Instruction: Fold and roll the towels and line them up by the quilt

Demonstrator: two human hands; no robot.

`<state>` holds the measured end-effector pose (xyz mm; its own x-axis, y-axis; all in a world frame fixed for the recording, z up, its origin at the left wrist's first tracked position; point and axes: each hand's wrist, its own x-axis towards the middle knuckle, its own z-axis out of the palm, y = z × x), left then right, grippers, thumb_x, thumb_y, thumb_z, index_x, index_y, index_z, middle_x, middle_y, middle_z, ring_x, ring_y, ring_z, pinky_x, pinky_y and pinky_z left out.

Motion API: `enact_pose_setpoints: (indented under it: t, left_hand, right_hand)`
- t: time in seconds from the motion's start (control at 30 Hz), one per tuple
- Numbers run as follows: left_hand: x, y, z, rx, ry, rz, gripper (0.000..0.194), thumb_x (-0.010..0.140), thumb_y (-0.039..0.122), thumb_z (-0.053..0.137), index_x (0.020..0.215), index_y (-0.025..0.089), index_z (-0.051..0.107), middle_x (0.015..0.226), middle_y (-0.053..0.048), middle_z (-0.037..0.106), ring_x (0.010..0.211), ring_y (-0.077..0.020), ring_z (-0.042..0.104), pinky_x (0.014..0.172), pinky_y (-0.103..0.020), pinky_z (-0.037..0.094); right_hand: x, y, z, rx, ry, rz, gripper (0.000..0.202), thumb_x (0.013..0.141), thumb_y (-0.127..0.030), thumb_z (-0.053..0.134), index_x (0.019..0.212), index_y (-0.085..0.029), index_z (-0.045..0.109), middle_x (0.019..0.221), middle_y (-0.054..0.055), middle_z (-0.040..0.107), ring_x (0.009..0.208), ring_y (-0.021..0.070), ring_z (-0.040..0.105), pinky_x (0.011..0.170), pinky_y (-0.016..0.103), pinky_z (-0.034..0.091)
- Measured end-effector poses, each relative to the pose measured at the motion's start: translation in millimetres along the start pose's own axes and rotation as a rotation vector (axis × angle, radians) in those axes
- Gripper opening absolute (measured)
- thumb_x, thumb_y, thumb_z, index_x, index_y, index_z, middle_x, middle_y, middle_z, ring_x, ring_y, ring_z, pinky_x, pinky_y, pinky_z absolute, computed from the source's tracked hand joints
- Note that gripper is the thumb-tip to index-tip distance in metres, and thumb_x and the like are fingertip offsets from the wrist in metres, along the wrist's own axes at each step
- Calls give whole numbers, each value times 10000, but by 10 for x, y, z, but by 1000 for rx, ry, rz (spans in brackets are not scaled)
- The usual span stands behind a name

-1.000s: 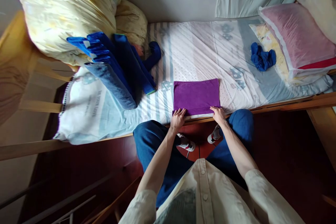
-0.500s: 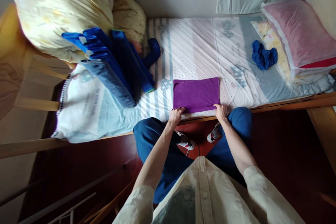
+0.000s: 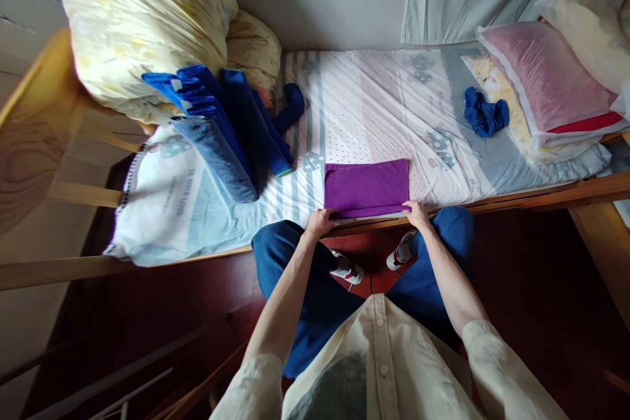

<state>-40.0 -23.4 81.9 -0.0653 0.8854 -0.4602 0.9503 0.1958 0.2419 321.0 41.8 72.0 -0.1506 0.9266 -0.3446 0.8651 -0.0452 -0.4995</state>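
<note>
A folded purple towel (image 3: 367, 185) lies flat on the bed close to its front edge. My left hand (image 3: 319, 222) pinches the towel's near left corner, and my right hand (image 3: 417, 214) pinches the near right corner. Between them the near edge is slightly lifted or rolled. To the left on the sheet lie a rolled grey-blue towel (image 3: 216, 159), a dark blue folded cloth (image 3: 256, 125) and shiny blue folded cloths (image 3: 201, 88). A crumpled blue cloth (image 3: 485, 112) sits apart on the right.
The patterned bed sheet (image 3: 364, 105) stretches along the wall. A large yellowish bundle (image 3: 147, 20) stands at the back left. Pink and white cushions (image 3: 551, 75) are stacked on the right. A wooden rail (image 3: 546, 195) runs along the bed's front.
My fingers have closed on the towel's near corners, and its near edge has come up a little. The whole view has shifted slightly, with the bed's far side lower in the picture.
</note>
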Motion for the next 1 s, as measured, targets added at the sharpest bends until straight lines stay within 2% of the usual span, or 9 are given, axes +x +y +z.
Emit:
enact_pose_setpoints:
  t: [0.17, 0.3, 0.43, 0.63, 0.77, 1.0]
  left_hand:
    - [92, -56, -2, -192, 107, -113, 399, 924, 280, 619, 1301, 197, 723, 1194, -110, 791, 1168, -273, 726, 1008, -341, 558]
    - [151, -38, 22, -318, 133, -276, 327, 939, 319, 632, 1224, 185, 721, 1133, -111, 799, 1122, -240, 741, 960, -293, 560]
    - [177, -30, 28, -363, 136, -373, 273, 979, 333, 590, 1178, 190, 711, 1078, -125, 798, 1098, -258, 744, 928, -314, 556]
    - [149, -13, -22, -286, 71, -447, 327, 1029, 376, 500, 1227, 199, 692, 1115, -171, 782, 1125, -322, 729, 904, -376, 551]
    - [116, 16, -40, -278, 62, -481, 329, 1030, 391, 502, 1236, 218, 692, 1165, -170, 772, 1144, -328, 721, 906, -388, 550]
    - [92, 4, 13, -348, 125, -474, 288, 1009, 354, 538, 1177, 214, 725, 1164, -143, 780, 1152, -310, 717, 903, -353, 548]
  right_hand:
    - [95, 114, 95, 160, 113, 5, 251, 879, -221, 746, 1118, -170, 801, 1041, 115, 818, 1028, 257, 767, 1007, 380, 572]
    - [135, 93, 126, 125, 143, 87, 307, 905, -252, 723, 1180, -125, 770, 1082, 152, 805, 1051, 272, 750, 1009, 387, 553]
    - [134, 13, 123, 81, 130, 153, 340, 962, -279, 653, 1246, -116, 743, 1122, 167, 792, 1061, 278, 735, 996, 377, 541]
    - [93, -95, 63, 11, 84, 253, 353, 1015, -325, 596, 1285, -141, 730, 1163, 164, 781, 1093, 278, 713, 927, 335, 536]
    - [60, -128, 41, -20, 93, 283, 346, 1023, -345, 595, 1267, -144, 735, 1147, 165, 782, 1075, 274, 711, 884, 312, 525]
    - [43, -107, 43, 3, 143, 283, 259, 980, -377, 650, 1060, -166, 778, 991, 112, 792, 933, 244, 715, 831, 289, 519]
